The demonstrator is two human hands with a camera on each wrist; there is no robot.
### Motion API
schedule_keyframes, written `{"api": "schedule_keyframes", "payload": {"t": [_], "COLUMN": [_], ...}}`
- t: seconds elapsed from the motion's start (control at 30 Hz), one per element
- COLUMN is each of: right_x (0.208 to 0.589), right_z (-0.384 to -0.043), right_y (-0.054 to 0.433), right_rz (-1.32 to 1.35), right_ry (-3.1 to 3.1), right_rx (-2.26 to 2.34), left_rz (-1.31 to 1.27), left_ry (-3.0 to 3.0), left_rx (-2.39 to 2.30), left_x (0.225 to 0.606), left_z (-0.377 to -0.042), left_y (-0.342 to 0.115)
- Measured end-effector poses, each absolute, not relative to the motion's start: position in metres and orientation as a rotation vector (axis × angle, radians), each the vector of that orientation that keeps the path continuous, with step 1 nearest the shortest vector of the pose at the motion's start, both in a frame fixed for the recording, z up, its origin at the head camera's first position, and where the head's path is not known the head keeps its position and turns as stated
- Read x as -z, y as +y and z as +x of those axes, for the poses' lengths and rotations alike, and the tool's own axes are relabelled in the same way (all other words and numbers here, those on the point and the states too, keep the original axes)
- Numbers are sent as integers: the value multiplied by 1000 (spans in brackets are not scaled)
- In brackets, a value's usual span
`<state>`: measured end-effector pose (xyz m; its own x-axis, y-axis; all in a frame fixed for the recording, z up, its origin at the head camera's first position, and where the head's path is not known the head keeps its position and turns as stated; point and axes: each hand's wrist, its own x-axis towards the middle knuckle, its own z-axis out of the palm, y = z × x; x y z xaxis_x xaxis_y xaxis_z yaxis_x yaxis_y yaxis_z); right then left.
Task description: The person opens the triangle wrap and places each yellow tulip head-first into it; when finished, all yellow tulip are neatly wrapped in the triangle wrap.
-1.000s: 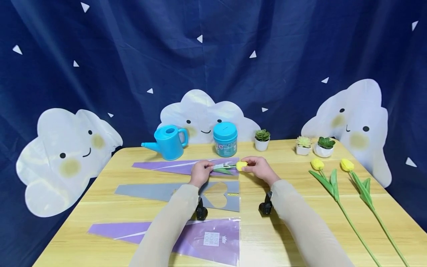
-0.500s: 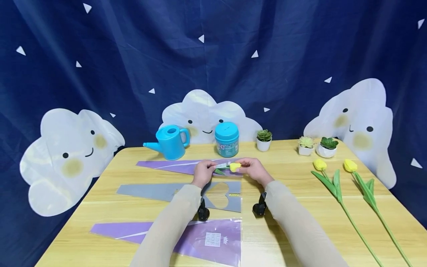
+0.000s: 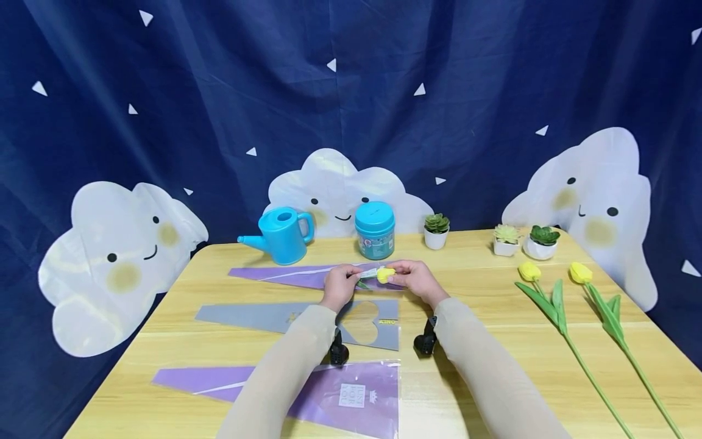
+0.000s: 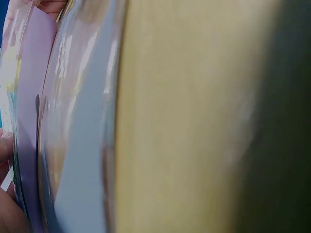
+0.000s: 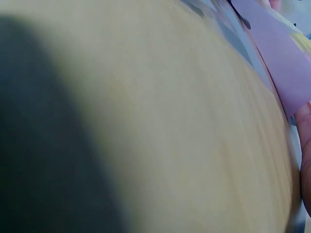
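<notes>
A purple flower sleeve (image 3: 285,275) with a clear front lies at the back of the table. My left hand (image 3: 339,285) pinches it near its wide end; in the left wrist view, thumb and fingers (image 4: 7,145) grip its clear film. At that end is a yellow tulip (image 3: 386,275), its green leaf partly inside the film and its stem hidden. The fingers of my right hand (image 3: 418,279) hold the tulip by its head. The right wrist view shows only the edge of that hand beside the purple sleeve (image 5: 279,58).
A grey sleeve (image 3: 236,314) and another purple sleeve (image 3: 203,379) lie nearer. Two yellow tulips (image 3: 570,347) lie at the right. Behind stand a blue watering can (image 3: 282,238), a blue-lidded tub (image 3: 375,235) and small potted succulents (image 3: 436,235).
The right hand has moved left with the tulip head, bringing it closer to the left hand and farther over the purple sleeve. The left hand keeps its grip.
</notes>
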<state>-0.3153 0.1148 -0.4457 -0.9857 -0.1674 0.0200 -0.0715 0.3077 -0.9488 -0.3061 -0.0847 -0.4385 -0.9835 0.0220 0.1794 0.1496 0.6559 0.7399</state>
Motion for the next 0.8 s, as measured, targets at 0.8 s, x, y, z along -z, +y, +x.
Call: {"api": "schedule_keyframes", "payload": {"t": [0.8], "right_x": [432], "right_z": [-307], "right_y": [152], "right_rz": [-375], "right_ry": [2477], "right_rx": [1830], "left_rz": [-123], "left_ry": [-2707], "left_rx": [1230], "left_x": [438], "left_z": [-311], "left_y": [-88]}}
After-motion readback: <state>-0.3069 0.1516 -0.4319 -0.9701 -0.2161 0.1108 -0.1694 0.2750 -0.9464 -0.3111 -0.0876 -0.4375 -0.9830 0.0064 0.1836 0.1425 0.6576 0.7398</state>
